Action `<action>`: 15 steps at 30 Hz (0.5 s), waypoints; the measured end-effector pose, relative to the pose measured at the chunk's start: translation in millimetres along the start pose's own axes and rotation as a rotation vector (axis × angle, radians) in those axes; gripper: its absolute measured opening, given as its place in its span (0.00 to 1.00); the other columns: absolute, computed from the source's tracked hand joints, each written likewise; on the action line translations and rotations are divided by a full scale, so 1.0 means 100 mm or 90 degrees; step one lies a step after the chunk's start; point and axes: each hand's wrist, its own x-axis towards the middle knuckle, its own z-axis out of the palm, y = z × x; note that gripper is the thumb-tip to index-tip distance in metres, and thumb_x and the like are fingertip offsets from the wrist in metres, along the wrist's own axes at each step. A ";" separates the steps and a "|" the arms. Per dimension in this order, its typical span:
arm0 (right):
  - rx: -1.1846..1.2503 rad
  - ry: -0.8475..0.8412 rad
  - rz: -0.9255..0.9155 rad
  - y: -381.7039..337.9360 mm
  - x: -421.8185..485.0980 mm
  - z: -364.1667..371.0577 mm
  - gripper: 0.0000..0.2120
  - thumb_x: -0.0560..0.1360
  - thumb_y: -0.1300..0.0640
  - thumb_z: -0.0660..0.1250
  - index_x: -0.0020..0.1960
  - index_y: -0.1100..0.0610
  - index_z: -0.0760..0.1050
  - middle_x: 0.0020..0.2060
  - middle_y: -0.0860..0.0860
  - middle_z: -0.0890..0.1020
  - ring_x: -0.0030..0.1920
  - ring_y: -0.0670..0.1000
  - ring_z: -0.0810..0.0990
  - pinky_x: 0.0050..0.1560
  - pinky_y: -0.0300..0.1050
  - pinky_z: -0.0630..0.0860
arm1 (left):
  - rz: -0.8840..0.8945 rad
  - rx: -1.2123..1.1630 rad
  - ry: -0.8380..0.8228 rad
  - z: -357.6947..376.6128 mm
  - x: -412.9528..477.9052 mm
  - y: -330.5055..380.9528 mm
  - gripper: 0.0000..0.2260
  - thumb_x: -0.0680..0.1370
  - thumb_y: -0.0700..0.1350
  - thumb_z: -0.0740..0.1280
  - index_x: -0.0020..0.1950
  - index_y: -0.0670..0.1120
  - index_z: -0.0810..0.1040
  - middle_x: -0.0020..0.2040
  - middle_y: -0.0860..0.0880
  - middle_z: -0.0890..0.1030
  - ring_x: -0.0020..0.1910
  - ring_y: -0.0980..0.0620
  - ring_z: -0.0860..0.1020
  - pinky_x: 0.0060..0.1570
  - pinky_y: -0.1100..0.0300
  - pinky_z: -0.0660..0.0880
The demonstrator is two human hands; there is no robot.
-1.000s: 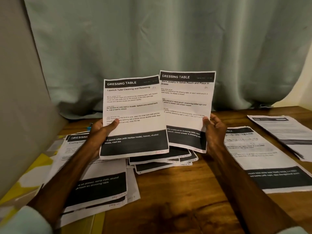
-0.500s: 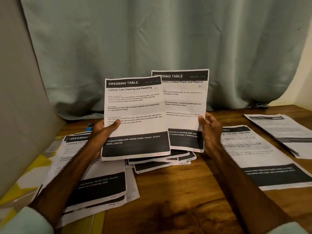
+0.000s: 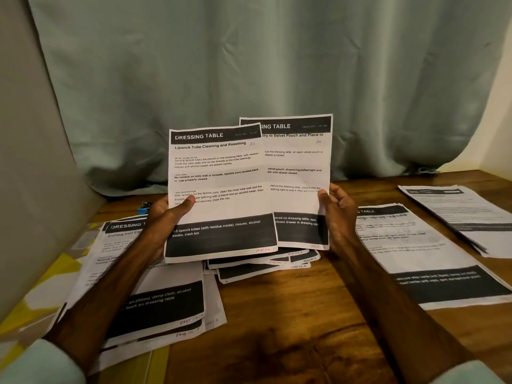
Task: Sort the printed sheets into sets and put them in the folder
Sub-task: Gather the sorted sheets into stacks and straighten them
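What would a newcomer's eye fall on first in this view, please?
Two printed sheets headed DRESSING TABLE are raised at the centre: the left hand holds the lipstick sheet in front, overlapping the velvet pouch sheet pinched by the right hand. Around them, more sheets lie in loose piles on the wooden table, before a pale curtain.

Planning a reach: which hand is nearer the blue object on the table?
Left. The left hand sits just beside the blue object; the right hand is beyond both held sheets.
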 end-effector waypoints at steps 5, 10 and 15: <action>0.004 -0.013 0.008 -0.01 -0.03 0.02 0.08 0.82 0.60 0.66 0.60 0.55 0.78 0.43 0.39 0.86 0.43 0.42 0.87 0.40 0.37 0.82 | 0.005 0.007 -0.006 0.00 -0.01 0.00 0.13 0.79 0.46 0.72 0.63 0.49 0.78 0.52 0.48 0.87 0.48 0.45 0.87 0.41 0.54 0.84; 0.027 -0.027 0.015 -0.04 -0.06 0.04 0.07 0.81 0.62 0.66 0.55 0.50 0.79 0.45 0.43 0.86 0.46 0.45 0.87 0.46 0.41 0.84 | 0.005 0.007 -0.007 0.00 -0.01 0.01 0.12 0.79 0.46 0.71 0.62 0.50 0.79 0.50 0.49 0.87 0.46 0.47 0.87 0.41 0.54 0.85; 0.042 -0.057 0.035 -0.05 -0.10 0.08 0.08 0.81 0.60 0.67 0.58 0.52 0.79 0.47 0.44 0.87 0.49 0.49 0.87 0.48 0.47 0.85 | 0.004 -0.003 0.002 0.01 -0.01 0.00 0.13 0.78 0.45 0.72 0.63 0.48 0.78 0.52 0.47 0.87 0.45 0.47 0.87 0.42 0.53 0.85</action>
